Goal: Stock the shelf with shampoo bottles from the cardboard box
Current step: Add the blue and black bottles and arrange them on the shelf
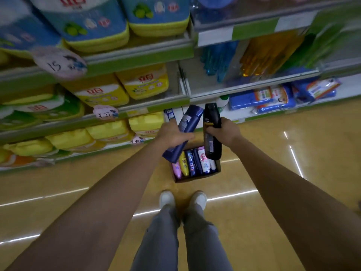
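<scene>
The person is standing over a cardboard box (197, 178) that is sitting on the yellow floor (273, 153), just ahead of two white shoes (182, 199) at 6 o'clock. Both arms are reaching forward above it. The left hand (172, 133) is gripping a dark blue shampoo bottle (184, 132) around its middle, fingers curling over the body; the bottle is tilting, its upper end leaning toward 1 o'clock and its lower end hanging over the box's left part. The right hand (224, 131) is wrapping around a black bottle (212, 132), which is standing nearly upright, its lower end overlapping the box's far right corner. The two bottles are sitting just beside each other, almost touching at their tops.

Inside the box more bottles are lying side by side: pink, yellow, dark blue and a white one with pink print. At 12 o'clock the bottom shelf (195, 112) is showing a bare white patch, with a white bottle with a green cap (222, 102) at its back. Yellow detergent jugs (109, 132) are filling the shelves at 10 o'clock, and blue packets (259, 103) are lying at 2 o'clock.
</scene>
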Demonstrator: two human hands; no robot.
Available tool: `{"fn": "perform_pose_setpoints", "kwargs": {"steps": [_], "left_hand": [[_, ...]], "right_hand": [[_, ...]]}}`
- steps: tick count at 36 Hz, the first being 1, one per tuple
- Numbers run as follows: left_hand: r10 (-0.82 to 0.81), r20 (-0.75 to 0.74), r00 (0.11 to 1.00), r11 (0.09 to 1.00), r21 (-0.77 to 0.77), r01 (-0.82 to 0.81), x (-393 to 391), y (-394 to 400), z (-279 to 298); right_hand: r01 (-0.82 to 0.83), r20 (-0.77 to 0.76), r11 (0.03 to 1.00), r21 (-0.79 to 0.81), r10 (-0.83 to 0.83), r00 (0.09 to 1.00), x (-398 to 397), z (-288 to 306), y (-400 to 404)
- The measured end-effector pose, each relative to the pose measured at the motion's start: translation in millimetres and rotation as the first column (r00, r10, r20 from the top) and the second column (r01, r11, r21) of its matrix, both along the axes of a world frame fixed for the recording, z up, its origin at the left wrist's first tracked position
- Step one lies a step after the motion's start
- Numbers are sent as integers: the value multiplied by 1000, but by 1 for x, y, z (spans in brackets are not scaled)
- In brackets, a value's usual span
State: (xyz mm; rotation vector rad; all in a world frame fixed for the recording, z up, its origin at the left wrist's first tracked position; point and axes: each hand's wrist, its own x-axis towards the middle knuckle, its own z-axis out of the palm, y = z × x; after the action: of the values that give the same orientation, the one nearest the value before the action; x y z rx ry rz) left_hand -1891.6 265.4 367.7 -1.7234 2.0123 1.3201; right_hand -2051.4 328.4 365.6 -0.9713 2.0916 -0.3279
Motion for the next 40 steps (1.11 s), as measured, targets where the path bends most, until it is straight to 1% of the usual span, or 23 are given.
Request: {"fn": "perform_pose_setpoints", "kwargs": {"steps": [2, 4, 7, 9, 11, 15, 17, 20, 23, 27, 30, 34, 37, 40], "left_hand": [[131, -135, 982, 991, 56, -124, -7, -3, 20], [209, -240, 948, 976, 115, -186, -15, -4, 42], [325, -344, 881, 942, 201, -269, -27, -7, 73], [388, -403, 829, 918, 244, -312, -32, -8, 94], [424, -456, 782, 902, 288, -321, -35, -10, 115], [471, -521, 712, 879, 349, -326, -42, -15, 153], [478, -572, 667, 876, 362, -317, -45, -20, 169], [507, -642, 575, 860, 419, -290, -49, -24, 192], [515, -680, 522, 855, 447, -261, -50, -27, 216], [483, -720, 498, 875, 414, -249, -49, -32, 246], [433, -758, 488, 901, 358, -244, -48, -36, 269], [382, -821, 423, 922, 309, -234, -51, -39, 302], [325, -852, 411, 944, 261, -203, -51, -40, 324], [293, -866, 406, 953, 230, -196, -46, -39, 343]], "right_hand": [[83, 93, 995, -53, -78, 993, 1, 23, -2], [164, 199, 981, -102, -142, 970, 2, 46, -5], [258, 344, 949, -182, -184, 921, 2, 80, -11], [314, 413, 927, -207, -208, 887, 0, 103, -15], [324, 429, 918, -227, -204, 880, -5, 122, -18], [288, 422, 920, -267, -157, 893, -15, 161, -25], [281, 418, 917, -283, -146, 897, -19, 180, -27], [293, 445, 907, -304, -137, 885, -23, 206, -31], [323, 504, 887, -331, -123, 855, -24, 232, -35], [307, 529, 866, -394, -60, 846, -25, 262, -37], [296, 537, 851, -433, -20, 844, -26, 284, -39], [280, 544, 830, -483, 34, 839, -25, 318, -41], [231, 473, 811, -538, 63, 879, -27, 335, -49], [169, 441, 816, -552, 114, 890, -38, 337, -69]]}}
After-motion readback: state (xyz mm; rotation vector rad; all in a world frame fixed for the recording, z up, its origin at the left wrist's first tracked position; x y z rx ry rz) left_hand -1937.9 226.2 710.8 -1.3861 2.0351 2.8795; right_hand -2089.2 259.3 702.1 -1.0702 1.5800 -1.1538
